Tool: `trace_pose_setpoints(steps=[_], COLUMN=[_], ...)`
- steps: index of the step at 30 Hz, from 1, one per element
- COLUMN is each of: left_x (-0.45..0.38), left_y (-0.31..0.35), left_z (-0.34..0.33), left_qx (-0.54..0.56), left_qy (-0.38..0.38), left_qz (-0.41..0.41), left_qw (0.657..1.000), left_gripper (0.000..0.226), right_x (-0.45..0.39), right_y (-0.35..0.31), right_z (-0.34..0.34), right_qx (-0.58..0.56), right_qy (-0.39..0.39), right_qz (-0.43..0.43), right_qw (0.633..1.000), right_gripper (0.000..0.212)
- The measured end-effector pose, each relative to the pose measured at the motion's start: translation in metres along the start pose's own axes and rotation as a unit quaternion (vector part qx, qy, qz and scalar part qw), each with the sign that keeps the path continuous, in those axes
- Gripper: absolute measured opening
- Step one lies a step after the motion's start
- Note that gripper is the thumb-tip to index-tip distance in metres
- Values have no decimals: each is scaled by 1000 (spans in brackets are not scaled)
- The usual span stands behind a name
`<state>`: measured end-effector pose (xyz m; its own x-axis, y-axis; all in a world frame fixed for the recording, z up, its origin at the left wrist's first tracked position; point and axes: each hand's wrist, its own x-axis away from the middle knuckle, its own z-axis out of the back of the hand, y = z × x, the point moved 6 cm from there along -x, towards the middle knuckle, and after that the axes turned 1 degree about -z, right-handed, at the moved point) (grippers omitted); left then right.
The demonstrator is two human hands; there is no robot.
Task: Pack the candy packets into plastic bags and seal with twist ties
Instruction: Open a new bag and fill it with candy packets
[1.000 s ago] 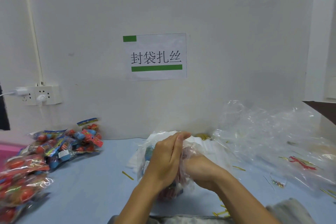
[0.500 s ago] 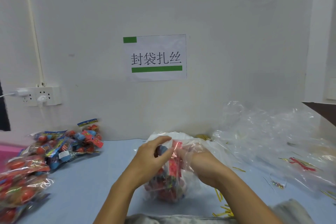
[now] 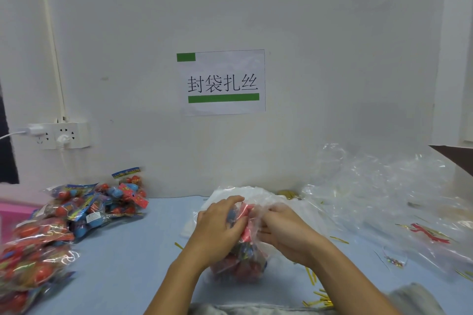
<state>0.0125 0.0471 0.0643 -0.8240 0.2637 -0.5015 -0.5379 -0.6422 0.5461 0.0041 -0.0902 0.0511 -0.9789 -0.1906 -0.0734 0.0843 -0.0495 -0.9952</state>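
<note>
Head | left hand (image 3: 220, 225) grips candy packet (image 3: 247, 222) | right hand (image 3: 286, 233) pinches plastic bag (image 3: 258, 212) (between both hands)

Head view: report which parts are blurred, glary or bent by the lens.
Head view: the candy packets at lower left are smeared; glare streaks the loose plastic bags at right; the wall conduit bows with wide-angle distortion; the wall sign is sharp; light is soft and even, with faint shadows.

Both hands (image 3: 256, 233) grip a candy-filled plastic bag (image 3: 240, 263).
</note>
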Motion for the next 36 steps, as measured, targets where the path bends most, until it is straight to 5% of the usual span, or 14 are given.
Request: trace_pose_setpoints(steps=[4, 9, 13, 18, 23, 26, 33, 36], left_x=[0, -1, -2, -1, 0, 1, 0, -2], left_y=[-11, -30, -43, -48, -51, -53, -42, -33], left_z=[3, 5, 1, 2, 4, 2, -11, -4], left_qx=[72, 117, 138, 156, 158, 168, 165, 147], left_qy=[57, 105, 115, 129, 138, 114, 9, 56], left_qz=[38, 89, 127, 148, 175, 199, 177, 138], left_qw=[995, 983, 976, 968, 962, 959, 970, 978], left_gripper=[19, 30, 29, 26, 25, 12, 27, 26], right_x=[-1, 10, 17, 5, -3, -7, -3, 3], right_y=[-10, -33, -31, 13, 31, 25, 7, -7], right_z=[11, 23, 55, 57, 28, 23, 44, 54], right_qx=[116, 114, 167, 226, 173, 108, 141, 118], right_qy=[88, 177, 297, 170, 28, 53, 200, 272], right_qz=[60, 155, 109, -77, -69, -15, 91, 153], right_qw=[987, 965, 934, 956, 982, 993, 965, 943], right_gripper=[37, 31, 29, 25, 18, 18, 9, 10])
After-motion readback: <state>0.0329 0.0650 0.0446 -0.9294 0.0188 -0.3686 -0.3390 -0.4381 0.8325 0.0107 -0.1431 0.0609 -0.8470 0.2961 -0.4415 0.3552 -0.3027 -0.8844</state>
